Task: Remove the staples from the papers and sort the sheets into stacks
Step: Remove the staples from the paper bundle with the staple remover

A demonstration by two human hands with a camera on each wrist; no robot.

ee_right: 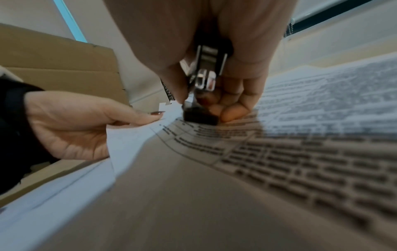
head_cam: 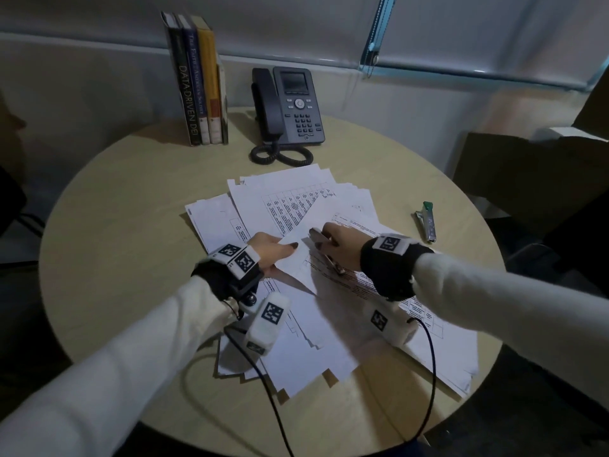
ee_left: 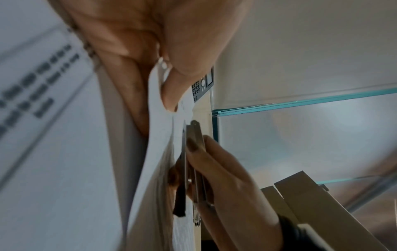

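Observation:
Loose printed sheets (head_cam: 290, 199) lie spread over the middle of a round table (head_cam: 131, 209). My left hand (head_cam: 284, 250) pinches the corner of one white sheet (head_cam: 298, 262), thumb on top, and lifts it off the pile. In the left wrist view that sheet (ee_left: 159, 108) sits between the thumb and the fingers. My right hand (head_cam: 324, 239) grips a metal staple remover (head_cam: 336, 267) right beside that corner. In the right wrist view the remover (ee_right: 204, 79) points down, its black tip (ee_right: 200, 116) pressing on a printed page (ee_right: 279, 152). No staple can be made out.
A second metal tool with a green end (head_cam: 427, 222) lies on the table to the right. A desk phone (head_cam: 296, 107) and several upright books (head_cam: 201, 84) stand at the far edge. A cardboard box (head_cam: 514, 179) sits off the right side. Wrist cables (head_cam: 431, 374) trail over the near papers.

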